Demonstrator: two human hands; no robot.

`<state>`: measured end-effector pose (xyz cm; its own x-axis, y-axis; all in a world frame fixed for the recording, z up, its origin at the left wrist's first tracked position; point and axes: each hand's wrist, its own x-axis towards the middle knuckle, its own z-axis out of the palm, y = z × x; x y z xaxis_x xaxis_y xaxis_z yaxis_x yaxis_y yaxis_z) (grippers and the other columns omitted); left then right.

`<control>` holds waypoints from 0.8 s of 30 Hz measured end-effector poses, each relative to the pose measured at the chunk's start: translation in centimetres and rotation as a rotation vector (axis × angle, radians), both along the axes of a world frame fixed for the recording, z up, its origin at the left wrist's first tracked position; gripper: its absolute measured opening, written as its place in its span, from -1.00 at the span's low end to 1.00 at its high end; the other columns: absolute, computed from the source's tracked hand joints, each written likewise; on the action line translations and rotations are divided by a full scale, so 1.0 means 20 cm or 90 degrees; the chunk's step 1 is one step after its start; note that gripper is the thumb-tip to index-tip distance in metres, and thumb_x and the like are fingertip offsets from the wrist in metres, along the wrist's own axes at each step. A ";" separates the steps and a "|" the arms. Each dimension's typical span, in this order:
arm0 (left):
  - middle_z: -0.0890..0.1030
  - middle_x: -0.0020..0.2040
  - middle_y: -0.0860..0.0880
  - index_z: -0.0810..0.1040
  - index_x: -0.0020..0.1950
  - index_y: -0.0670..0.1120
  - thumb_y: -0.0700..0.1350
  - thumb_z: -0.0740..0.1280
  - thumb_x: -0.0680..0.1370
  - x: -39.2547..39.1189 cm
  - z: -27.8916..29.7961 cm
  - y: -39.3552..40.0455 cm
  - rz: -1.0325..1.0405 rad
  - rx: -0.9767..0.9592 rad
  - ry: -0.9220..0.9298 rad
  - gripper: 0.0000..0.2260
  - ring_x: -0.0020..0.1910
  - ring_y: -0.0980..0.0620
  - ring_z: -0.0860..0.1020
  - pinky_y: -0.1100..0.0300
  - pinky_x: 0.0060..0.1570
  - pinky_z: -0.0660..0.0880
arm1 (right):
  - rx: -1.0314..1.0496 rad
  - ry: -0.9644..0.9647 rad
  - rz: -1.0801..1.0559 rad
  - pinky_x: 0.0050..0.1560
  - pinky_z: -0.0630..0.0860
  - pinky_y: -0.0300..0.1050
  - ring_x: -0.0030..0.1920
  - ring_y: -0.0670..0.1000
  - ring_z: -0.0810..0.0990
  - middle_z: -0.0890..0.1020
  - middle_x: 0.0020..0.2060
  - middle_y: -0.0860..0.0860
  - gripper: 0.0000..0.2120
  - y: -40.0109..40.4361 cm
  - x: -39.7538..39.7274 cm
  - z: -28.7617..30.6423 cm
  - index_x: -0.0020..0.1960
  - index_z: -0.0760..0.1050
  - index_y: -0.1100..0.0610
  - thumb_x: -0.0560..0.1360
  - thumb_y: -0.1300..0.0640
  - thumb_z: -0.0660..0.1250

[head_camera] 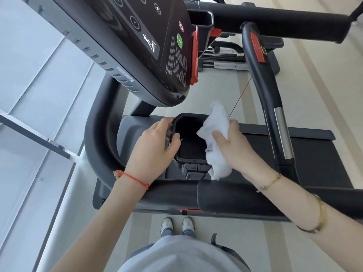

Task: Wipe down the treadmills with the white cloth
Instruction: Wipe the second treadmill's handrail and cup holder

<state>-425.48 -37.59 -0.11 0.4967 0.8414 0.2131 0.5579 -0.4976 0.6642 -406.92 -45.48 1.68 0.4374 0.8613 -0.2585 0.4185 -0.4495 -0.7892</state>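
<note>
1. Head view looks down on a treadmill point(110, 154) from where the person stands at its handlebar end, feet on the floor below the crossbar.
2. Right hand point(233, 146): fingers and thumb are curled round a bunched white cloth point(216, 132), which it grips firmly. The cloth hangs in a long wad, its long axis running roughly toward and away from the person, with one end above the fist and the other below it.
3. Cloth position: it lies against the right rim of a black cup tray point(188, 138), with one corner dipping over the tray opening.
4. Left hand point(155, 146): fingers curl over the tray's left rim and hold it, apparently to steady it.
5. Key relation: the tray interior lies directly left of the cloth, between the two hands. The right hand is the working hand and is already touching the rim; the left is the bracing hand on the opposite side.
6. Judgement: the step in hand appears to be wiping the tray, and the next stroke probably calls for pushing the cloth leftward and down into the recess.
7. Other parts: the console point(149, 36) hangs above the tray, and a red safety cord point(240, 97) runs close behind the cloth and could snag.
</note>
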 end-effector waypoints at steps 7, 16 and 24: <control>0.62 0.05 0.01 0.48 0.33 -0.09 -0.04 0.28 0.57 0.00 -0.02 0.01 0.005 0.013 -0.003 -0.66 -0.04 0.06 0.59 0.17 0.02 0.52 | -0.049 -0.031 0.049 -0.18 0.46 -0.07 -0.13 0.00 0.51 0.49 -0.08 0.05 -0.75 0.07 0.03 0.05 0.17 0.21 0.18 0.64 0.04 0.16; 0.63 0.02 0.02 0.48 0.32 -0.07 -0.04 0.29 0.57 0.00 -0.03 0.02 0.007 0.024 -0.001 -0.67 -0.08 0.08 0.58 0.19 -0.02 0.51 | -0.027 -0.068 0.074 -0.32 0.36 -0.11 -0.26 0.00 0.45 0.45 -0.21 0.03 -0.79 0.02 0.02 0.01 0.13 0.17 0.17 0.63 0.09 0.16; 0.62 0.02 0.03 0.47 0.32 -0.05 0.02 0.24 0.56 0.00 -0.01 0.00 0.004 0.004 -0.008 -0.65 -0.05 0.08 0.58 0.04 -0.01 0.57 | 0.027 -0.342 0.289 -0.29 0.26 -0.05 -0.21 0.08 0.47 0.42 -0.24 -0.04 -0.79 0.24 0.12 0.04 0.00 0.32 0.10 0.62 -0.05 0.16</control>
